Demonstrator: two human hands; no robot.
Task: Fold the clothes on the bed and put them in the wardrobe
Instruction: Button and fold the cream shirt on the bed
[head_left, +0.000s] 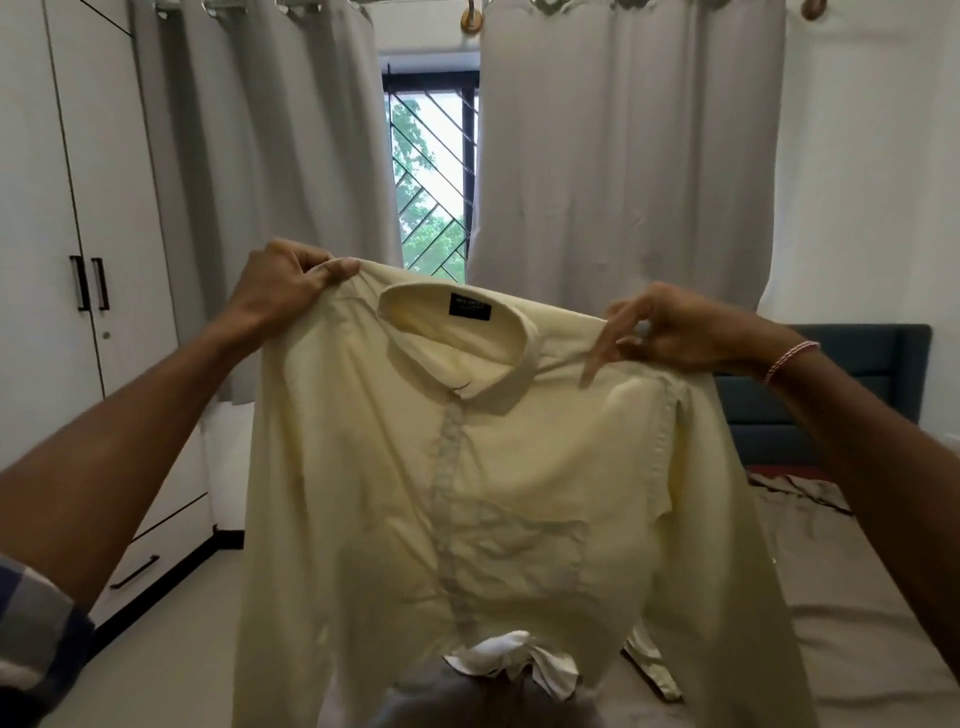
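A pale yellow collared shirt (498, 493) hangs in the air in front of me, its front toward me and a dark label inside the collar. My left hand (283, 283) grips its left shoulder with the thumb on top. My right hand (670, 330) pinches the right shoulder seam, and a pink thread band is round that wrist. The sleeves hang down at both sides. Below the shirt's hem lies a crumpled white garment (524, 662) on the bed (857, 597). The white wardrobe (88, 208) with black handles stands shut at the left.
Grey curtains (623, 156) hang ahead, parted over a barred window (434, 182). A dark teal headboard (831, 395) stands at the right, with a dark crumpled cloth (800, 491) on the bed below it. Bare floor lies between wardrobe and bed.
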